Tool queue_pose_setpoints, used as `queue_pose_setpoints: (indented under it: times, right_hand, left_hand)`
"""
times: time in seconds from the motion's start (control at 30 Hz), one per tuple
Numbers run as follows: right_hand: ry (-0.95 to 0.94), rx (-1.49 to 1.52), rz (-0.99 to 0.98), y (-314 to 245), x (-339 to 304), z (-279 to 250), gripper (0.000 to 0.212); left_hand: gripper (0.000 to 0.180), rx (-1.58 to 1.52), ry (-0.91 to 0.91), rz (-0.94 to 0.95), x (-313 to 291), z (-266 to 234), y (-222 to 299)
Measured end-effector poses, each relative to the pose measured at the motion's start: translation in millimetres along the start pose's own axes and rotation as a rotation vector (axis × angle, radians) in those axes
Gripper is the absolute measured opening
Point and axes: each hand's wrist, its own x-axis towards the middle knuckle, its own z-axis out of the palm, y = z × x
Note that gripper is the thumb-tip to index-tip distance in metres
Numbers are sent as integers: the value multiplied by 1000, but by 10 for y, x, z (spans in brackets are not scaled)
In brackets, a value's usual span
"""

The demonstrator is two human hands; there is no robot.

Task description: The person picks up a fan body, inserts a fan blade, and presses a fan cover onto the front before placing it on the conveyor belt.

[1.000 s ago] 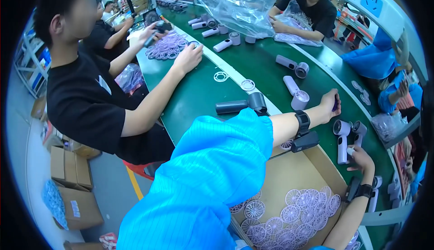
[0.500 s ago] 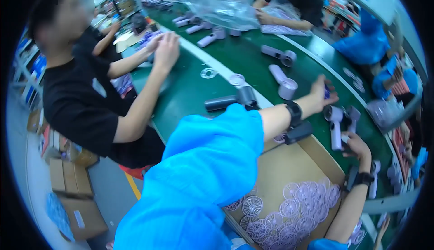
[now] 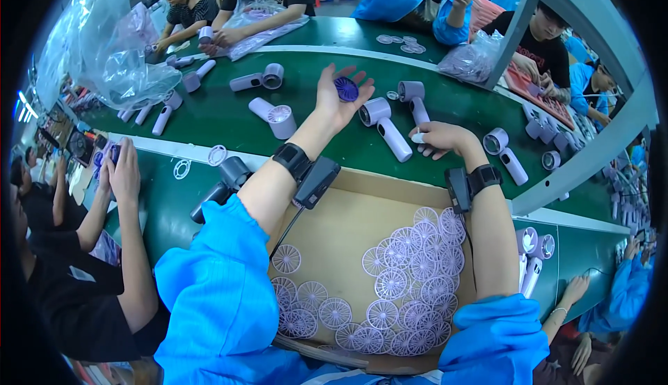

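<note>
My left hand (image 3: 337,99) is palm up over the green conveyor belt, its fingers stretched out around a dark purple fan wheel (image 3: 346,90) that lies in the palm. To its right, my right hand (image 3: 449,138) hovers palm down with bent, parted fingers; one fingertip wears a white cover. Nothing shows in its grasp. Close to those fingertips lies a lilac handheld fan (image 3: 394,140), its round head toward my left hand. Another lilac fan (image 3: 411,92) lies just beyond, its handle pointing at my right hand.
Below my arms stands a cardboard box (image 3: 334,211) with many lilac fan grilles (image 3: 392,283). More fan bodies (image 3: 281,122) lie along the belt (image 3: 229,117). A grey metal post (image 3: 581,169) rises at right. A co-worker's hands (image 3: 124,169) work at left; others sit across the belt.
The view has swung to the right, bringing the box and both forearms to the middle. The purple wheel stays in my left hand. My right hand has come away from the fan handle.
</note>
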Motion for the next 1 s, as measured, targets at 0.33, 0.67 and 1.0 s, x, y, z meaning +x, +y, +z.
queue_pose_setpoints:
  times: [0.33, 0.67, 1.0]
  right_hand:
    - [-16, 9, -27, -85, -3, 51, 35]
    - [-17, 3, -22, -73, -7, 36, 35]
    - [-35, -5, -70, -28, 107, 91, 34]
  left_hand:
    - [49, 18, 67, 10, 18, -81, 15]
    - [51, -32, 99, -68, 0, 6, -59]
    - [26, 8, 331, -270, 179, -244, -43]
